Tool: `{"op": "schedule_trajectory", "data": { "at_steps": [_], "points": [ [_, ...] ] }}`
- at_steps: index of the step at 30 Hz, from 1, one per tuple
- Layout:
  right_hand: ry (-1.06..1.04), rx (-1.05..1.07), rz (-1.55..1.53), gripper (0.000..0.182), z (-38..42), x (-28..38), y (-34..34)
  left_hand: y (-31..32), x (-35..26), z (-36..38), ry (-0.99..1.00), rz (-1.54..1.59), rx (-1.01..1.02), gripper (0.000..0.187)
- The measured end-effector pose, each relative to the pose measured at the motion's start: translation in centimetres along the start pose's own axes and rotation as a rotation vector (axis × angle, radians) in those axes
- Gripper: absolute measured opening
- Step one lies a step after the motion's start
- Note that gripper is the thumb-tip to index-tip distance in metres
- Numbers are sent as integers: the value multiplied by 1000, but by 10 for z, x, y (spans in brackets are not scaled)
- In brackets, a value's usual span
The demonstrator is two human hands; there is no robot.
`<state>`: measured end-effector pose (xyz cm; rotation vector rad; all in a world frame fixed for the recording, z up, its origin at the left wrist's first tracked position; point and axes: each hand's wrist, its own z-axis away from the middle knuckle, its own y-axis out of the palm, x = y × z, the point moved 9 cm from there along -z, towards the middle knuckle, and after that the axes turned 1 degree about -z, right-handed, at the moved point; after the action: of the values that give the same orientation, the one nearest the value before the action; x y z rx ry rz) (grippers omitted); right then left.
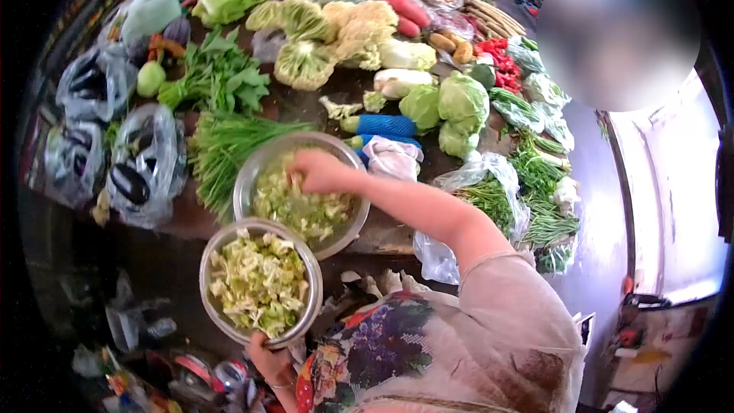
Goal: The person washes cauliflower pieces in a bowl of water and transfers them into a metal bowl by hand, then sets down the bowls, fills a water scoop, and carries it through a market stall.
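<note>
My left hand (pixel 267 359) grips the lower rim of a smaller metal bowl (pixel 313 302), heaped with cut cauliflower pieces (pixel 260 279). The bowl is held tilted toward me, its upper rim overlapping the edge of a larger metal basin (pixel 361 218). More cauliflower pieces (pixel 306 214), wet-looking and pale green, lie in that basin. Over it, my right hand (pixel 325 172) is closed, fingers curled down, with a pale bit of cauliflower at the fingertips. Long thin green stalks (pixel 222 153) lie against the basin's left side.
Vegetables crowd the table: cauliflower heads (pixel 306 61), leafy greens (pixel 222 76), cabbage (pixel 462 103), red peppers (pixel 501 65) and green beans (pixel 547 222). Plastic bags holding eggplants (pixel 141 176) stand at left. A white cloth (pixel 394 159) lies right of the basin. Another person (pixel 619 30), blurred, is at upper right.
</note>
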<state>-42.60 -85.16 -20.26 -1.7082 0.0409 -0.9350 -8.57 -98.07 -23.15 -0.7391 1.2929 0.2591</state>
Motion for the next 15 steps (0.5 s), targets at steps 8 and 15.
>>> {"op": "schedule_trajectory", "data": {
  "at_steps": [8, 15],
  "points": [
    [122, -62, -584, 32, 10, 34, -41, -5, -72, 4, 238, -319, 105, 9],
    [31, -111, -257, 24, 9, 53, -41, -15, -30, -5, -160, 247, 80, 11]
  ]
}}
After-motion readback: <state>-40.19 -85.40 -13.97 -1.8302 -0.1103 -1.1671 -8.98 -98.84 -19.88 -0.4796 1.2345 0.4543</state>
